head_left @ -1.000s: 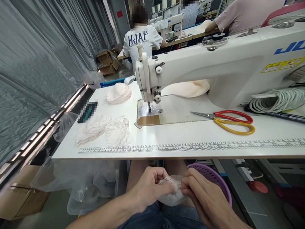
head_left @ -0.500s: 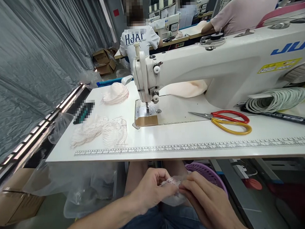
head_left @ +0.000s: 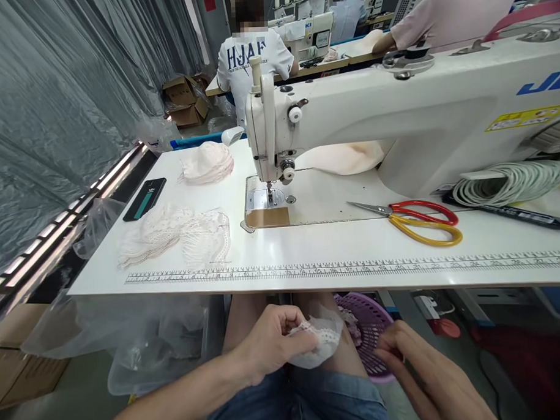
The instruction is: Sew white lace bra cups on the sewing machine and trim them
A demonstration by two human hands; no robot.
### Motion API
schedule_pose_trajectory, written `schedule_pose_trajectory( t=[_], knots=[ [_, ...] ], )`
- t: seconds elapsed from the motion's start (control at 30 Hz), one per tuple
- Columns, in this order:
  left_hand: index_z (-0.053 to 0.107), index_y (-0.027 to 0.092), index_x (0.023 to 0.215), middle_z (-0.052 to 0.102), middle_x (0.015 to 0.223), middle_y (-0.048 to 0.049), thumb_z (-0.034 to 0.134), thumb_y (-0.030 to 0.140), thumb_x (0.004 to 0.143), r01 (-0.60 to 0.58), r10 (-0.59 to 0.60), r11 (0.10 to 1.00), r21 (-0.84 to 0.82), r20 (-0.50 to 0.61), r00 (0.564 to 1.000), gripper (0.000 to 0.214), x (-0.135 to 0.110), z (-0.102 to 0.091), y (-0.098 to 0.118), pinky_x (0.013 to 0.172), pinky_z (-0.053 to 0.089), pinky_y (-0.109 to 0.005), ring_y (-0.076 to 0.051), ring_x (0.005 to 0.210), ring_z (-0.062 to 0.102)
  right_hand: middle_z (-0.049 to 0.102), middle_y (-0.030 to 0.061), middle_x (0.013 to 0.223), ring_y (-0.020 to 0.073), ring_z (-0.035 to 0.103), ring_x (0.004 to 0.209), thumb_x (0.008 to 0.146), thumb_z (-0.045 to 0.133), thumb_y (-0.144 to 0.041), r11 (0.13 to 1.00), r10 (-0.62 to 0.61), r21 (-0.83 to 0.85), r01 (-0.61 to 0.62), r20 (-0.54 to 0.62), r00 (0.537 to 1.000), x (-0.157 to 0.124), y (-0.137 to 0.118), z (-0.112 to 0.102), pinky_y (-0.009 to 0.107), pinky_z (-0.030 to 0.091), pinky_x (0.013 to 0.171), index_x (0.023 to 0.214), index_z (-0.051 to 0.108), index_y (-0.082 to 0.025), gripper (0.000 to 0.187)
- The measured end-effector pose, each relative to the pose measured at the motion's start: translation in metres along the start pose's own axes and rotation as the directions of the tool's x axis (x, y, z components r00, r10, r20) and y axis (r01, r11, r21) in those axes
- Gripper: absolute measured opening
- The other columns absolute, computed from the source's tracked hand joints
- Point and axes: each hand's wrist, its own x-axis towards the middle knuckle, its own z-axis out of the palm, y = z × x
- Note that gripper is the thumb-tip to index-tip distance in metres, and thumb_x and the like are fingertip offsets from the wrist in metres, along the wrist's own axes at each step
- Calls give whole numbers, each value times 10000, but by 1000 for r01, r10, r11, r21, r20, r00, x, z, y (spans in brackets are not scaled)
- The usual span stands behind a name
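Note:
My left hand (head_left: 266, 345) is closed on a small white lace piece (head_left: 319, 341), held over my lap below the table edge. My right hand (head_left: 416, 367) has come off the lace and sits to the right, fingers curled loosely beside the purple basket (head_left: 374, 335), with nothing visible in it. On the white table (head_left: 331, 251) above, a white sewing machine (head_left: 396, 114) stands with its needle plate (head_left: 265, 201) bare. A pile of white lace pieces (head_left: 175, 235) lies at the table's left, and a stack of pale pink cups (head_left: 207, 163) behind it.
Red and yellow scissors (head_left: 413, 220) lie right of the needle plate. A phone (head_left: 144, 199) lies at the table's left edge. A coil of white cord (head_left: 513, 180) sits at the right. Clear plastic bags (head_left: 128, 338) hang under the table. Other people sit at machines behind.
My right hand let go of the lace piece and moved right toward the purple basket. My left hand kept hold of the lace. The view shifted slightly.

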Motion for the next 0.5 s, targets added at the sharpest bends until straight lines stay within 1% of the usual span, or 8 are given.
schedule_pose_trajectory(
  t=[0.03,0.1,0.17,0.27,0.33,0.4,0.5],
  knots=[
    [521,126,629,516,600,6,690,337,637,-3,3,1000,6,2,1000,271,0,1,0,551,287,-216,-88,577,407,539,4,743,137,570,625,938,403,-185,999,-20,36,20,6,1000,5,-9,0,217,462,552,863,479,-237,119],
    [518,125,630,519,612,2,676,326,645,-14,14,1000,17,6,1000,256,-1,5,1,550,283,-217,-88,582,402,561,11,759,136,574,639,932,408,-153,992,-96,76,97,-10,995,17,-28,3,217,460,562,896,491,-233,121],
    [519,124,633,521,616,0,659,304,653,-25,25,999,23,11,1000,230,-2,8,2,548,283,-217,-87,582,397,565,17,743,136,560,609,931,400,-142,988,-149,46,150,-25,988,28,-41,8,218,441,530,898,503,-222,134],
    [525,122,637,504,598,9,637,280,664,-29,29,999,33,9,1000,195,-3,9,1,537,271,-215,-80,567,376,533,15,688,135,521,553,935,376,-141,982,-182,-57,179,-34,983,37,-48,17,220,398,479,824,496,-208,177],
    [521,124,630,495,590,15,640,273,660,-24,24,999,34,4,1000,193,-3,9,0,533,266,-212,-76,561,368,505,9,667,135,499,532,930,367,-136,977,-199,-91,195,-43,979,37,-46,21,221,375,462,795,477,-206,187],
    [516,124,626,503,596,12,657,280,650,-14,14,1000,22,-1,1000,211,-2,6,-1,538,278,-212,-79,567,382,489,7,672,137,493,532,925,356,-130,978,-193,-85,190,-39,980,32,-37,22,223,374,463,806,466,-206,179],
    [517,122,630,523,618,1,688,322,643,1,-1,1000,-8,-5,1000,263,-2,1,0,561,307,-217,-89,590,415,496,14,687,149,524,563,930,337,-141,988,-122,-94,120,-21,992,12,-6,18,237,419,502,788,441,-217,192]
  ],
)
